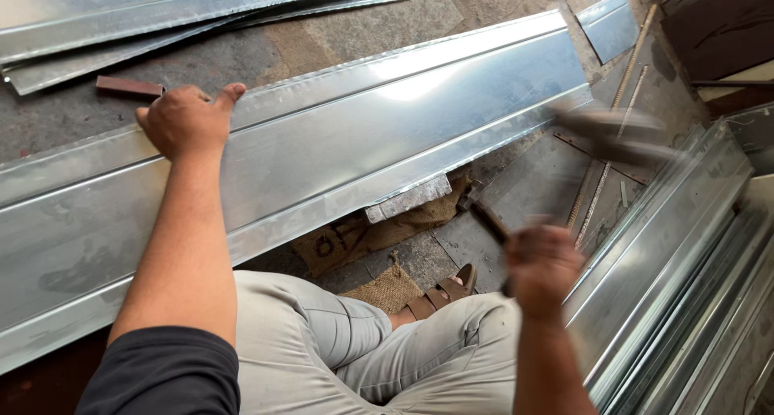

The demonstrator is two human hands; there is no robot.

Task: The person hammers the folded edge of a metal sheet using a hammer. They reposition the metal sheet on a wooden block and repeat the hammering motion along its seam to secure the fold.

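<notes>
Hammering step: left hand [184, 118] pressed flat on galvanized sheet [387, 133]; right hand [542, 263] gripped blurred hammer [621, 137]; next blow needed aim.

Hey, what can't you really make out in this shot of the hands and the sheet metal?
- Head view: tool in right hand, smeared by motion blur; kind unclear.
- Left hand fingertips, curled behind the metal sheet.
- Sheet's left end, cut by frame edge.

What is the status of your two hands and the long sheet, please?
Left hand pressing flat on long folded galvanised steel sheet. Right hand gripping blurred dark-handled tool, raised. Nothing between them.
</notes>
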